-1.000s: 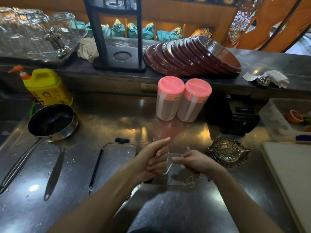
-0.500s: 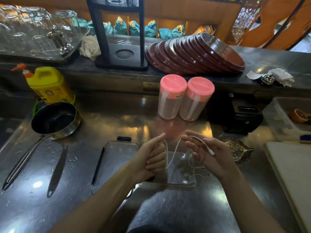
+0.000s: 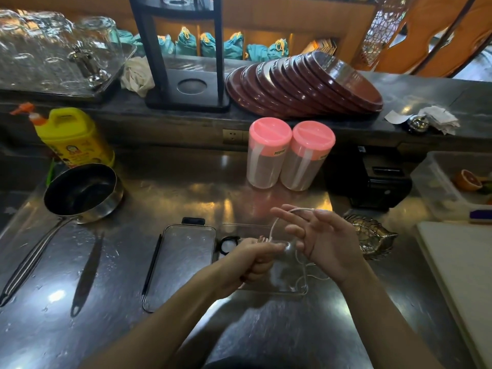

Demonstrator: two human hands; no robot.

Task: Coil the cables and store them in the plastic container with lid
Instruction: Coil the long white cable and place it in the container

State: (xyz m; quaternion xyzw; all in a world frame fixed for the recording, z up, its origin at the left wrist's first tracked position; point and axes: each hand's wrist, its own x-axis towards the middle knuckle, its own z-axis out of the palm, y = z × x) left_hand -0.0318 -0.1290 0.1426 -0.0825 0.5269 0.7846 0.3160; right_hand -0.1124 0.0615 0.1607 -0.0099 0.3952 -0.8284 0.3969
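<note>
A thin white cable [image 3: 274, 225] runs between my two hands above a clear plastic container [image 3: 282, 284] on the steel counter. My left hand [image 3: 254, 258] is closed in a fist around coiled turns of the cable. My right hand [image 3: 319, 239] is raised with fingers spread, and the cable loops over its fingertips; more cable [image 3: 306, 275] trails down into the container. The container's clear lid [image 3: 181, 262], with a black latch, lies flat just left of it. A small black cable coil [image 3: 228, 243] sits between lid and container.
Two pink-lidded jars [image 3: 290, 153] stand behind the container. A pan [image 3: 80, 193] and yellow bottle [image 3: 72, 137] are far left, a metal leaf dish [image 3: 372, 238] and white board [image 3: 460, 275] on the right, a black box [image 3: 372, 179] and clear tub [image 3: 436, 182] beyond.
My right hand rose and opened, drawing a loop of white cable up over its fingers. My left fist dropped slightly and stayed closed on the coil.
</note>
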